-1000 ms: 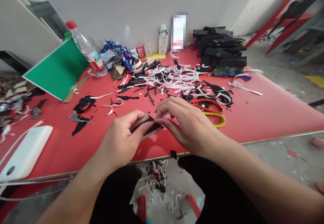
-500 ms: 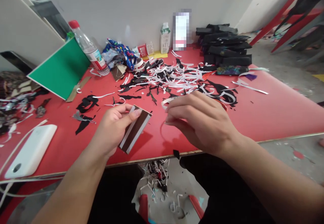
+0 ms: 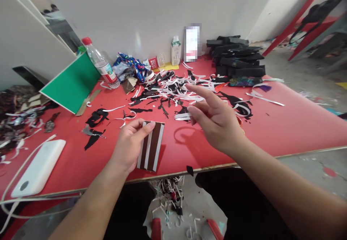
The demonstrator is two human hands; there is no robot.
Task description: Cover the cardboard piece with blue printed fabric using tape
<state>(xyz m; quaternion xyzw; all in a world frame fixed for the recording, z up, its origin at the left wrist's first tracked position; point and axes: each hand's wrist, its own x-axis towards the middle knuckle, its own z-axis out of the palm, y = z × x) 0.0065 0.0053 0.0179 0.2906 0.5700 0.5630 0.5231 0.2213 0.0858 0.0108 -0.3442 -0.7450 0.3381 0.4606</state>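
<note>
My left hand (image 3: pixel 132 144) is closed on a flat brown panel (image 3: pixel 154 144) with pale lengthwise strips, thumb on its face and fingers behind. The panel is held tilted above the table's front edge. To the right, my right hand (image 3: pixel 217 119) is raised over the red table, index finger stretched forward and thumb close to the curled fingers. A looped white strip (image 3: pixel 182 116) sticks out left from those fingers, and its curved shadow falls on the table. Part of the strip is hidden by the hand. An orange-edged thing (image 3: pixel 239 120) shows partly behind my right wrist; its kind is unclear.
White and black scraps (image 3: pixel 179 86) cover the red table's (image 3: pixel 298 124) middle. A green board (image 3: pixel 72 82), plastic bottle (image 3: pixel 104 66) and white power bank (image 3: pixel 39 167) with cable are left. Black folded pieces (image 3: pixel 238 57) are stacked behind right, near a carton (image 3: pixel 176 51) and phone (image 3: pixel 192 43).
My left hand has turned the panel more upright. My right hand has rolled, its index finger now stretched out, and the white strip has shifted with it. The view has tilted slightly.
</note>
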